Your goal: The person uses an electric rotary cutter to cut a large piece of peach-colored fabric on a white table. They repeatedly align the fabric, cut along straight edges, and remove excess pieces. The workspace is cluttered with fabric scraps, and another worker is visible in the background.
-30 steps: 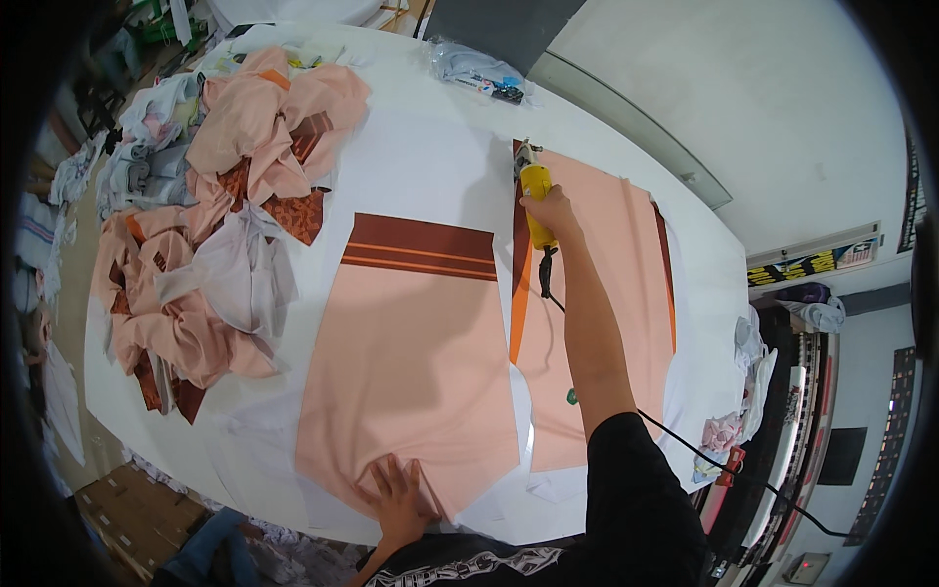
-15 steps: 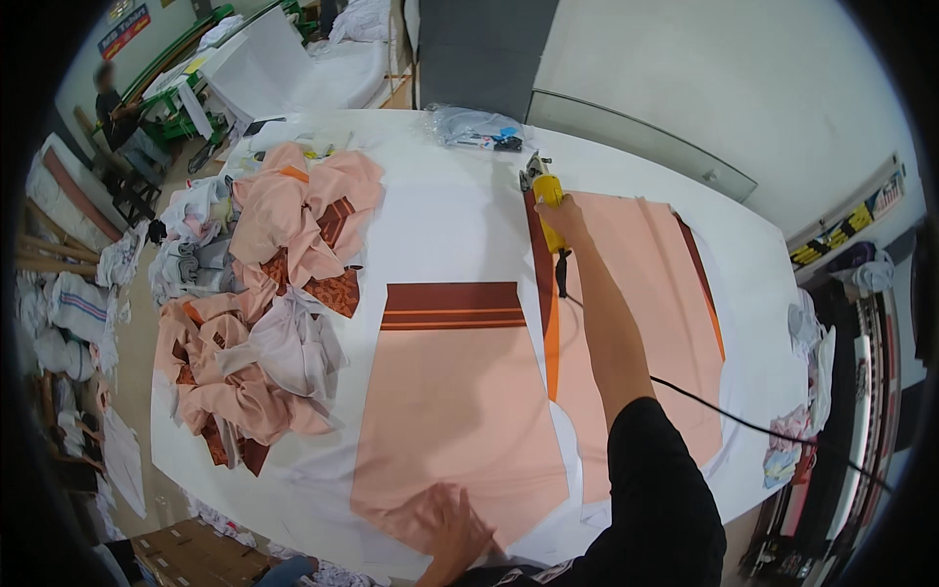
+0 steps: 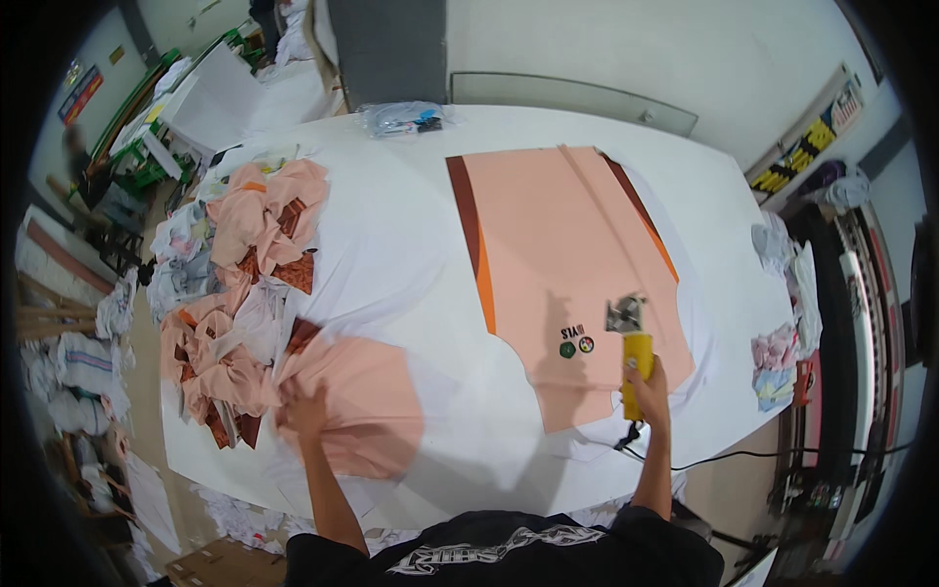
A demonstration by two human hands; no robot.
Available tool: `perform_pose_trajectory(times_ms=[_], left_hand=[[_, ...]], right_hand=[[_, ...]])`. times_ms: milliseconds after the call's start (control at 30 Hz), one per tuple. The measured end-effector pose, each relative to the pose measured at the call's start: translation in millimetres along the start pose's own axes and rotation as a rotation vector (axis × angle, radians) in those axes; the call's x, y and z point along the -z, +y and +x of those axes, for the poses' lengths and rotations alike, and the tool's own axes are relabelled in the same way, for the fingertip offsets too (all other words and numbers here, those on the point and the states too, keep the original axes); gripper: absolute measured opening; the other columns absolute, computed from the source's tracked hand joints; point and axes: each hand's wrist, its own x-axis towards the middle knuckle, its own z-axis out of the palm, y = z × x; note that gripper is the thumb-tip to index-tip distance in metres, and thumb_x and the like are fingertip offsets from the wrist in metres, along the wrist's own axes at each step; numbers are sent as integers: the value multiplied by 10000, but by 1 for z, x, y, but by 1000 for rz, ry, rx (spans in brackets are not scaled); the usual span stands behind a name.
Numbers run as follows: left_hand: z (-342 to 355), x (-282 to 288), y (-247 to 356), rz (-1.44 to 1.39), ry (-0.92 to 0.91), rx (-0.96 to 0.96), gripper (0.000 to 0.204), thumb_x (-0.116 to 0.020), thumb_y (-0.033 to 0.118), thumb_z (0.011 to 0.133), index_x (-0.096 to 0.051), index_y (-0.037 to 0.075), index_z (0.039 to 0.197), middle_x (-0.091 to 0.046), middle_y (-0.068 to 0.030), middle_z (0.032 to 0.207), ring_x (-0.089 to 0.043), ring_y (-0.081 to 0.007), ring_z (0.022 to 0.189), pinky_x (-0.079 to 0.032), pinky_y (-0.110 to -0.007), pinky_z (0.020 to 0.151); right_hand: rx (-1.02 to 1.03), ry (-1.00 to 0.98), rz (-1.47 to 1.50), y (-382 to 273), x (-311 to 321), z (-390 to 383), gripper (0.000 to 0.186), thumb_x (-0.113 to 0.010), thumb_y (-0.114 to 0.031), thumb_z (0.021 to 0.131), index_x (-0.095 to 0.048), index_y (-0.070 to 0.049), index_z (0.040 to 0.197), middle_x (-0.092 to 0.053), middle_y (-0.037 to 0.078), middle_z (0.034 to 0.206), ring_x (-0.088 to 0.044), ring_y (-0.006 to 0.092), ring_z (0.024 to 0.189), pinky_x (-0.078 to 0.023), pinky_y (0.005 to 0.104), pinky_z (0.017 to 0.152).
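My right hand (image 3: 647, 382) grips a yellow electric cutting tool (image 3: 638, 350) by its body, with a metal head over the right part of a large peach fabric panel (image 3: 528, 235) with dark red and orange edges and printed logos. My left hand (image 3: 305, 411) is on a rumpled peach piece (image 3: 367, 416) lying against the left pile; its fingers are smeared by motion. A crumpled pile of peach, brown and white cloth (image 3: 215, 362) covers the table's left side.
The white table (image 3: 381, 196) carries a bagged item (image 3: 401, 119) at the back. A black cord (image 3: 743, 452) runs rightward. Fabric rolls (image 3: 851, 352) stand at right, cloth scraps and a cardboard box (image 3: 220, 565) lie below. Another person (image 3: 86, 176) is at the far left.
The flat banded peach piece has been dragged leftward and rumpled by my left hand. My right hand has brought the cutter from the panel's far left corner down toward its near right part.
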Motion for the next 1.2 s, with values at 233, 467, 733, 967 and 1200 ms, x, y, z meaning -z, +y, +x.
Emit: perform_pose_trajectory(times_ms=[233, 467, 733, 967, 1200], left_hand=[[-6, -44, 231, -258, 176, -554, 478, -594, 288, 1001, -614, -77, 1309, -604, -300, 1366, -534, -445, 1328, -401, -555, 1138], [-156, -62, 450, -4, -160, -1241, 937, -602, 655, 914, -374, 66, 1606, -252, -187, 1703, -153, -469, 1571, -35, -799, 1155], [-340, -13, 357, 12, -760, -1404, 755, -703, 473, 882, -513, 65, 1488, -241, -280, 1667, -224, -490, 1543, -173, -806, 1107], [-164, -130, 569, -66, 62, -1540, 869, -588, 710, 900, -374, 273, 1620, -280, -32, 1717, -186, -339, 1592, -20, -821, 1144], [58, -116, 524, 149, -18, -390, 909, -380, 787, 973, -232, 226, 1673, -139, -80, 1757, -11, -362, 1617, 20, -809, 1139]], right_hand=[[-184, 301, 279, 65, 80, -63, 346, -683, -213, 965, -485, -13, 1166, -603, 106, 917, -681, 204, 662, -589, 338, 526], [-257, 375, 357, 82, 135, -62, 306, -648, -171, 976, -495, -10, 1187, -612, 120, 955, -702, 217, 702, -601, 347, 547], [-215, 412, 431, 105, 166, -38, 299, -621, -139, 987, -492, -5, 1221, -622, 118, 956, -701, 211, 722, -608, 345, 570], [-205, 290, 468, 96, 168, -6, 317, -633, -128, 970, -486, 0, 1220, -619, 133, 989, -698, 219, 743, -610, 347, 593], [-230, 264, 386, 119, 188, -15, 318, -627, -119, 970, -481, -11, 1231, -624, 124, 994, -691, 211, 737, -593, 344, 597]])
